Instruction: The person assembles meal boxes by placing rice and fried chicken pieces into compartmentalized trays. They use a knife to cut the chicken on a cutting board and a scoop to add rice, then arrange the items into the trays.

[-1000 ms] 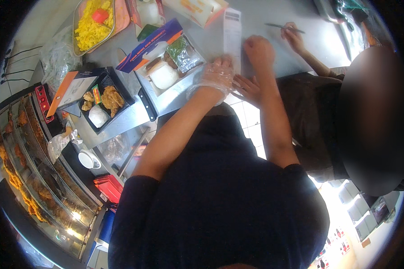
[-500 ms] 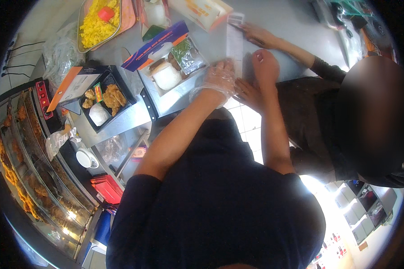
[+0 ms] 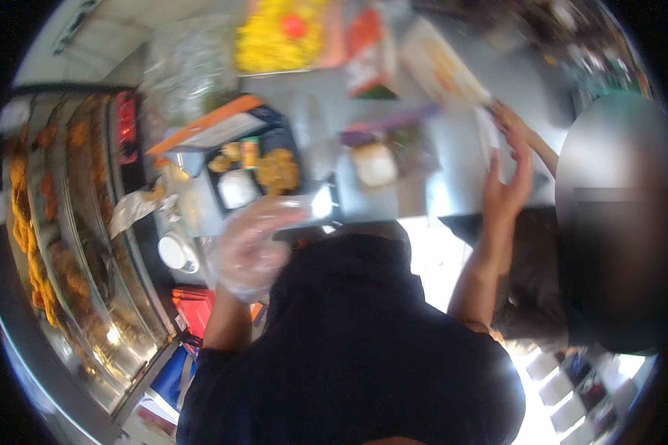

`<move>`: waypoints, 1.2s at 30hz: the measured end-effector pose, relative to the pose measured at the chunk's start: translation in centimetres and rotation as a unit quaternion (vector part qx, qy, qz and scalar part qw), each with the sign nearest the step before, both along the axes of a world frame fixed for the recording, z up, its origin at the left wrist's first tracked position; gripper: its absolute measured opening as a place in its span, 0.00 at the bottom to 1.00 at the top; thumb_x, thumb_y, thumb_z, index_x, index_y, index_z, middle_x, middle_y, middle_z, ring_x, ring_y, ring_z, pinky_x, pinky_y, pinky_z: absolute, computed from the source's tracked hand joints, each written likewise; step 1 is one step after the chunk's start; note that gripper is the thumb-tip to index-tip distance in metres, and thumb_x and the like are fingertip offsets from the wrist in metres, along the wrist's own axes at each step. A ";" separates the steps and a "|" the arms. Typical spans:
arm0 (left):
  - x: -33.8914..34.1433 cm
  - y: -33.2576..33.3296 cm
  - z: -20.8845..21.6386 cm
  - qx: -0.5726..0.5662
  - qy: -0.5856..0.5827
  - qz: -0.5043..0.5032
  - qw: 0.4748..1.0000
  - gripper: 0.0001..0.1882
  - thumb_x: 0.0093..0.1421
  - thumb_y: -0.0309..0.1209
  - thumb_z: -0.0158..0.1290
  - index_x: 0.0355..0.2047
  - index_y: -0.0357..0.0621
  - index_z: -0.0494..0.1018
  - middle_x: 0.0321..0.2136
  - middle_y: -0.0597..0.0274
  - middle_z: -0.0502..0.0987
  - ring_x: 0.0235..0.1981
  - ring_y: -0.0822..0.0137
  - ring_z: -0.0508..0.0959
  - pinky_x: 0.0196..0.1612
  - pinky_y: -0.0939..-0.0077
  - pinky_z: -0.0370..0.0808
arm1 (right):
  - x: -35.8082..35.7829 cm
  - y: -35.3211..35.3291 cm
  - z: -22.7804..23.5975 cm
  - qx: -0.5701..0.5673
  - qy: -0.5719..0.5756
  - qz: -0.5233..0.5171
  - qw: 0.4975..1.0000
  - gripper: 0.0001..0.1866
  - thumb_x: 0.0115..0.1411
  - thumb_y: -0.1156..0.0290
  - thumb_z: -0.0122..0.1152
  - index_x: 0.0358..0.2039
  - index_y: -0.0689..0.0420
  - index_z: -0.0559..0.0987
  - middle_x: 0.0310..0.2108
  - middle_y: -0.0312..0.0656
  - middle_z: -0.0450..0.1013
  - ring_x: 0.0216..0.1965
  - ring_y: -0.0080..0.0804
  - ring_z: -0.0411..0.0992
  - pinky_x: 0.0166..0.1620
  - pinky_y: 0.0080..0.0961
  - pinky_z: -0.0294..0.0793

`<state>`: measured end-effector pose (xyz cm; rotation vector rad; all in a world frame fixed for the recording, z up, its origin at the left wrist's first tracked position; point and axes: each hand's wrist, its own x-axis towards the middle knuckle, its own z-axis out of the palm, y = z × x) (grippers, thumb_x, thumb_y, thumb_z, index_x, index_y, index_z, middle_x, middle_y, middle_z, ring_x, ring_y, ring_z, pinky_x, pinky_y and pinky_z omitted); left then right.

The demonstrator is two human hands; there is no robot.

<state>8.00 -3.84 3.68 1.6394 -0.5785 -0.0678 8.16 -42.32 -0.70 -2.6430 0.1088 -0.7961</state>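
My left hand (image 3: 254, 241), in a clear plastic glove, hovers at the counter's front edge just below a black meal box. Its thumb and fingers are apart, blurred, with nothing seen between them. The black box (image 3: 283, 136) holds fried chicken (image 3: 277, 170), a white wrapped mound (image 3: 237, 189) and a small green-and-orange sachet (image 3: 249, 153). My bare right hand (image 3: 508, 185) is raised at the right, its fingers stretched and spread, close to a co-worker's hand (image 3: 513, 122). Between my hands lies a second meal box (image 3: 390, 132), smeared by motion, with another white mound (image 3: 374, 165).
A tray of yellow food (image 3: 280, 41) with a red scoop stands at the back. Beside it are a clear plastic bag (image 3: 189, 70) and a white-and-orange carton (image 3: 445, 63). A glass food warmer (image 3: 82, 252) fills the left side. The co-worker stands close on the right.
My left hand has left the second box's corner and moved left toward the black box. My right hand has moved right and opened out. The view has shifted, with blur.
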 end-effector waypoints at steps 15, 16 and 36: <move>18.1 20.6 -2.3 0.014 0.308 0.110 0.945 0.21 0.63 0.45 0.52 0.46 0.40 0.74 0.41 0.60 0.78 0.40 0.71 0.75 0.45 0.73 0.72 | 32.9 21.9 -9.2 -0.152 0.446 0.048 0.881 0.16 0.56 0.66 0.53 0.40 0.62 0.79 0.41 0.55 0.76 0.44 0.51 0.75 0.45 0.41 0.75; 19.7 20.4 -2.8 0.064 0.281 0.067 0.955 0.22 0.63 0.47 0.52 0.46 0.40 0.74 0.40 0.61 0.78 0.39 0.71 0.75 0.43 0.74 0.72 | 33.0 22.0 -8.7 -0.164 0.434 0.048 0.884 0.15 0.56 0.66 0.53 0.39 0.61 0.79 0.41 0.55 0.76 0.44 0.50 0.75 0.45 0.41 0.75; 29.9 5.5 -11.5 0.482 -0.030 -0.232 0.844 0.12 0.59 0.35 0.47 0.34 0.40 0.76 0.35 0.47 0.78 0.41 0.47 0.77 0.45 0.56 0.73 | 29.3 21.4 -3.5 -0.273 0.492 0.204 0.801 0.09 0.54 0.74 0.51 0.30 0.59 0.80 0.30 0.55 0.77 0.34 0.49 0.78 0.36 0.43 0.77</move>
